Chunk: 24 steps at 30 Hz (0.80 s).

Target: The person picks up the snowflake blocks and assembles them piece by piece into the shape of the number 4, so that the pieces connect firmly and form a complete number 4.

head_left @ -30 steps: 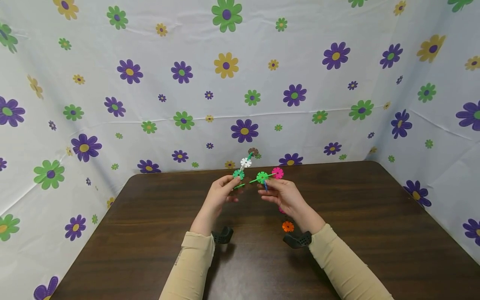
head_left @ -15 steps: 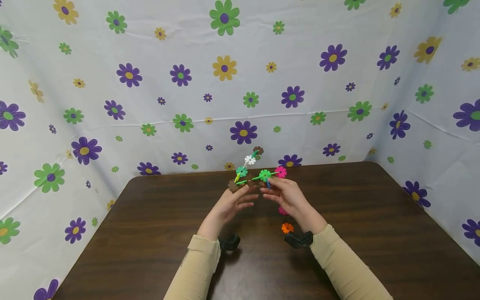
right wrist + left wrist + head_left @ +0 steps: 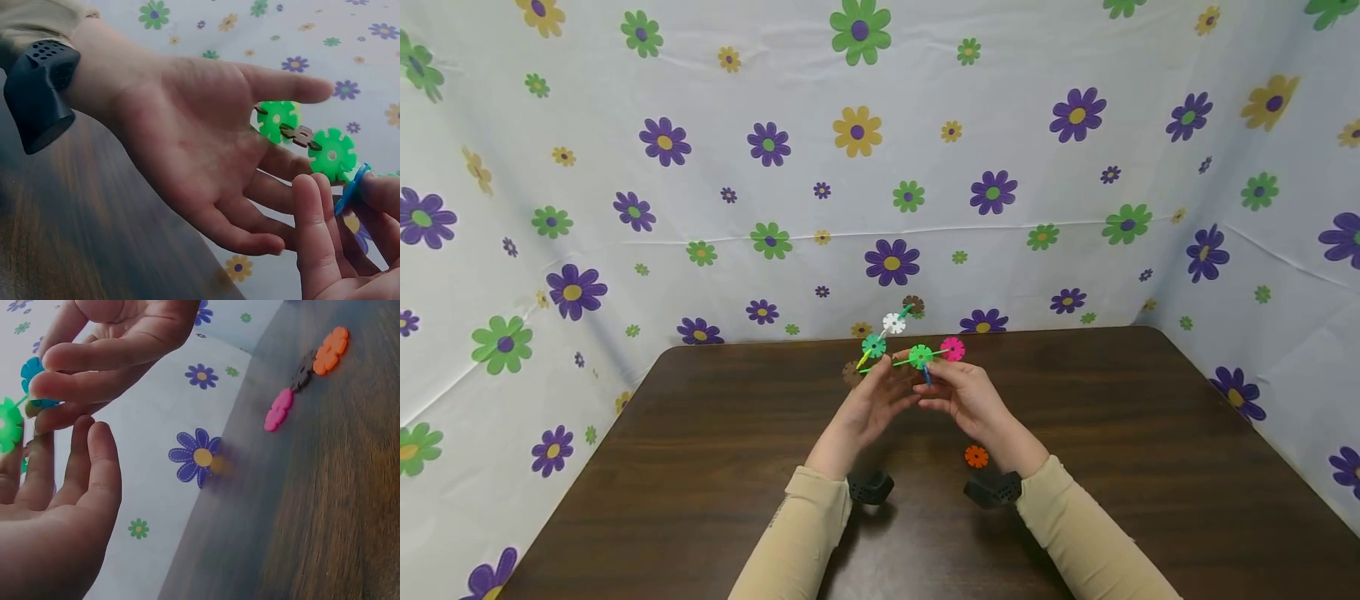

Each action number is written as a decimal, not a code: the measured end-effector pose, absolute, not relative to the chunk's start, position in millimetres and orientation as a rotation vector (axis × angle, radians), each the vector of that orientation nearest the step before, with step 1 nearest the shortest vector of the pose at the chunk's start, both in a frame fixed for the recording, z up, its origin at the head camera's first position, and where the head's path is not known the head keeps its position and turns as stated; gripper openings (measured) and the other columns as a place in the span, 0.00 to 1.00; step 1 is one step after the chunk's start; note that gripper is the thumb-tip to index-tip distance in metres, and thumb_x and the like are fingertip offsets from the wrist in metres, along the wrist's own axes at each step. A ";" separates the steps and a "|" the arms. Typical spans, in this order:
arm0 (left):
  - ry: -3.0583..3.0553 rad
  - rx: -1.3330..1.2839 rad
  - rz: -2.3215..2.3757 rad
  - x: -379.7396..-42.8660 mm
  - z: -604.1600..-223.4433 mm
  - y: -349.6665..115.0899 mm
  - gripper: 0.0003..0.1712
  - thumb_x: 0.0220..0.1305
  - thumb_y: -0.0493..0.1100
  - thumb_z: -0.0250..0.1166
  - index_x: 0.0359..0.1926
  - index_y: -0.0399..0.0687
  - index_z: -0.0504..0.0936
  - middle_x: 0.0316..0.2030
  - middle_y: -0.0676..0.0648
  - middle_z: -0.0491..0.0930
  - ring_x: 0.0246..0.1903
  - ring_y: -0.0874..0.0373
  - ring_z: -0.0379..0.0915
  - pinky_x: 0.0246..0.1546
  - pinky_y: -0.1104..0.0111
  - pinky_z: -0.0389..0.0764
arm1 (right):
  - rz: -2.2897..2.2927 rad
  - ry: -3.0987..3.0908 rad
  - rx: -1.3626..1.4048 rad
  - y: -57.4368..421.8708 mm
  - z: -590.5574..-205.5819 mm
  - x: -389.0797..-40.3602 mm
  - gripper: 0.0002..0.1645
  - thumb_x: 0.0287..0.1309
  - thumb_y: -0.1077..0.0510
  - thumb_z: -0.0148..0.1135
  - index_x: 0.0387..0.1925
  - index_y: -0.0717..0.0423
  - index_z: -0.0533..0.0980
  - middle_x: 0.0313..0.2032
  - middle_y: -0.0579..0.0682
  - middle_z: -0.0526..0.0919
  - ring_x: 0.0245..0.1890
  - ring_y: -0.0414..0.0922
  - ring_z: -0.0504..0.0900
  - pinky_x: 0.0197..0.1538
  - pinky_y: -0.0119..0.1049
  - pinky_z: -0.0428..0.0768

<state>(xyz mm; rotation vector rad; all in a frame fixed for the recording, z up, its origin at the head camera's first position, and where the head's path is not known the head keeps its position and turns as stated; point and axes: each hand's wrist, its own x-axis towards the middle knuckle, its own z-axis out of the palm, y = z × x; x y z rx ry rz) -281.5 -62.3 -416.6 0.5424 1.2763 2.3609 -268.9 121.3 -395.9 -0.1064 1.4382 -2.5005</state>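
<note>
A chain of interlocking flower-shaped discs spans both hands. In the head view, its left part rises through a teal disc point(image 3: 874, 346) and a white disc point(image 3: 893, 323) to a brown disc point(image 3: 913, 304). My right hand point(image 3: 964, 396) pinches a blue disc point(image 3: 354, 189) between thumb and fingers. Joined close by are a bright green disc point(image 3: 921, 357) and a pink disc point(image 3: 952, 348). My left hand point(image 3: 187, 137) has its thumb and fingers extended, with another green disc point(image 3: 277, 120) beside the thumb. Its fingers reach behind the chain, near the right fingertips.
On the dark wooden table point(image 3: 700, 467) lies an orange disc point(image 3: 331, 350) in line with a dark disc point(image 3: 304, 370) and a pink disc point(image 3: 279, 409), below the right hand. A flower-print cloth point(image 3: 760, 167) stands behind the table and at its sides.
My left hand has let go of the teal disc and moved right, its fingers now behind the chain near the right hand. My right hand keeps pinching the blue disc.
</note>
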 end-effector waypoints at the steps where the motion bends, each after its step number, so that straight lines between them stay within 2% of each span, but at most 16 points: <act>1: 1.264 0.546 2.368 -281.7 -416.8 -62.1 0.24 0.72 0.58 0.52 0.60 0.50 0.72 0.58 0.44 0.73 0.61 0.47 0.65 0.62 0.54 0.65 | -2.500 1.455 -0.101 120.0 -395.7 -268.1 0.14 0.70 0.62 0.53 0.32 0.54 0.84 0.27 0.53 0.85 0.27 0.44 0.85 0.32 0.38 0.84; 6: 1.255 0.528 2.383 -282.6 -416.4 -62.8 0.16 0.72 0.53 0.53 0.54 0.53 0.76 0.53 0.47 0.77 0.57 0.49 0.68 0.62 0.53 0.64 | -2.466 1.568 -0.083 116.3 -395.3 -266.4 0.13 0.68 0.62 0.56 0.29 0.52 0.85 0.27 0.50 0.82 0.26 0.42 0.82 0.31 0.37 0.83; 14: 1.372 0.533 2.329 -284.2 -411.7 -64.7 0.19 0.74 0.47 0.49 0.59 0.48 0.72 0.51 0.47 0.77 0.52 0.51 0.72 0.59 0.57 0.68 | -2.439 1.651 -0.038 116.6 -395.2 -268.2 0.12 0.66 0.61 0.59 0.27 0.51 0.84 0.25 0.47 0.78 0.24 0.40 0.77 0.29 0.35 0.83; 24: 1.287 0.563 2.372 -285.6 -412.6 -66.9 0.16 0.74 0.44 0.49 0.57 0.49 0.75 0.49 0.46 0.77 0.47 0.53 0.76 0.56 0.60 0.72 | -2.445 1.713 0.007 116.6 -396.3 -269.1 0.06 0.63 0.60 0.62 0.29 0.51 0.82 0.25 0.46 0.80 0.25 0.42 0.77 0.28 0.36 0.82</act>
